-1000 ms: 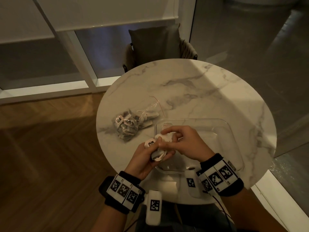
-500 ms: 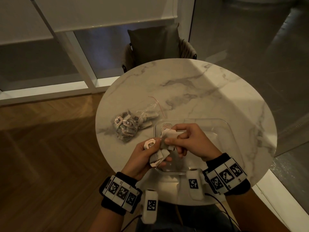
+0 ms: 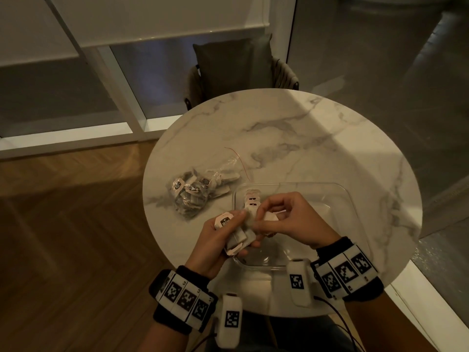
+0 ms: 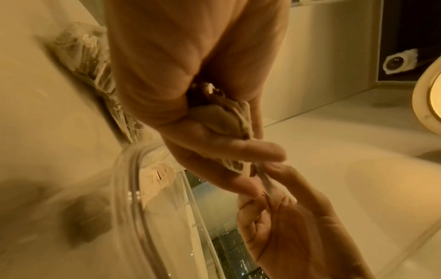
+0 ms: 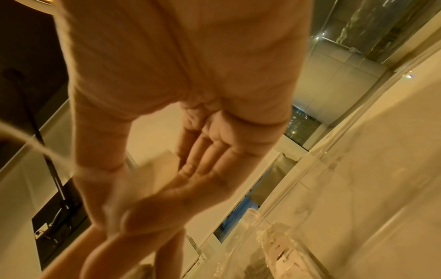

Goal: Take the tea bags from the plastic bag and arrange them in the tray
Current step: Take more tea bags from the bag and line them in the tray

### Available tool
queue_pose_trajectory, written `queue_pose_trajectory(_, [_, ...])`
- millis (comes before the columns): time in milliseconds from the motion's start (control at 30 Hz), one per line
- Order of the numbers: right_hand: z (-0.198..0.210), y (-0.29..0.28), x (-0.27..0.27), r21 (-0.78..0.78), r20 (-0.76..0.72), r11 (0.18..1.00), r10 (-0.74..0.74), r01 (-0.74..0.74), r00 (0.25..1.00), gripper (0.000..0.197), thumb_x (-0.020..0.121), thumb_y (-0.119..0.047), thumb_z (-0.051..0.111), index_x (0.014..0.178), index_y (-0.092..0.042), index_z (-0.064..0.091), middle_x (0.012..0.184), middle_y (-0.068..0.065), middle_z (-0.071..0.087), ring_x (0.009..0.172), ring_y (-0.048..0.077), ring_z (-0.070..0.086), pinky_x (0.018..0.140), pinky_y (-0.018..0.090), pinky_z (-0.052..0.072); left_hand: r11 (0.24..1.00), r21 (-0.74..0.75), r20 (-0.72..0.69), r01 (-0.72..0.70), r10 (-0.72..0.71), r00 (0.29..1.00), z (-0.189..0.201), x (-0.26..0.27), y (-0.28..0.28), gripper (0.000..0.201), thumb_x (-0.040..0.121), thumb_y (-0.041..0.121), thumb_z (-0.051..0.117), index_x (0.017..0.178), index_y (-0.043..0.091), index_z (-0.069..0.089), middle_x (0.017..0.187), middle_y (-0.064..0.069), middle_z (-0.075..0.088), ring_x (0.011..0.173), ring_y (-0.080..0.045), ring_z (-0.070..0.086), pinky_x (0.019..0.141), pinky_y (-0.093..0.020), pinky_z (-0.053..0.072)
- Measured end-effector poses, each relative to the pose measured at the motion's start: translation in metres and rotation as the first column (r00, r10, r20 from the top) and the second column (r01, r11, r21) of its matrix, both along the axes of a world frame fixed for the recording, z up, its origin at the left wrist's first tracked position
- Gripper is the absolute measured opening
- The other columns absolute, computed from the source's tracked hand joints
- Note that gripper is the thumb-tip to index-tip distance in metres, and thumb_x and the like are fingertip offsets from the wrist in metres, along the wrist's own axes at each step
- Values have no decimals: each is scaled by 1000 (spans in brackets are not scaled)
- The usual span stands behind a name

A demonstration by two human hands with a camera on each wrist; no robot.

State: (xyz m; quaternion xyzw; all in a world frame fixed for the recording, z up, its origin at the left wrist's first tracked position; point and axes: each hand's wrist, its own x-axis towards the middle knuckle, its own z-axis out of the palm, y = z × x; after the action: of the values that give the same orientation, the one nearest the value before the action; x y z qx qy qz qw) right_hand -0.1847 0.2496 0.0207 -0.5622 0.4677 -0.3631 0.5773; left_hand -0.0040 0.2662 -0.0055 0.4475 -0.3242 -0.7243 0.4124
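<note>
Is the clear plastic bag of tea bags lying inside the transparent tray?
No, the clear plastic bag lies on the marble table, left of the transparent tray.

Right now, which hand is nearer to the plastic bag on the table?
Left. The left hand is just beside the plastic bag, on its near side; the right hand is farther away, over the tray.

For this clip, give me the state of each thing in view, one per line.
Plastic bag: on the table, still holding tea bags.
Tray: clear, on the table, a few tea bags at its far left corner.
Bunch of tea bags: gripped by left hand.
Single tea bag: pinched by right hand.
</note>
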Motion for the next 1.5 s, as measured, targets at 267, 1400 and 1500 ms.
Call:
queue_pose_trajectory(267, [-13, -10, -5, -22, 10, 986, -163, 163, 987, 32, 68, 0, 84, 97, -3, 70, 85, 17, 74, 72, 23, 71, 71, 31, 60, 991, -117, 100, -71, 83, 992, -3, 2, -2, 18, 79, 12, 74, 95, 4, 69, 80, -21, 72, 60, -25, 70, 41, -23, 50])
queue_pose_trajectory(1400, [7, -5, 10, -288, -68, 941, -204, 177, 977, 8, 78, -12, 80, 83, -8, 76, 71, 0, 73, 62, 12, 69, 63, 22, 55, 966, -172, 47, -192, 203, 978, -6, -9, 8, 35, 76, 21, 73, 101, -3, 66, 89, -18, 74, 64, -27, 70, 42, -25, 49])
queue_pose_trajectory(1500, [11, -6, 6, -287, -92, 944, -193, 160, 977, 8, 78, -12, 80, 82, -6, 76, 72, 2, 73, 61, 14, 69, 62, 24, 56, 967, -180, 53, -183, 195, 979, -6, -9, 9, 27, 77, 19, 73, 97, 2, 68, 88, -18, 74, 65, -28, 71, 43, -25, 51])
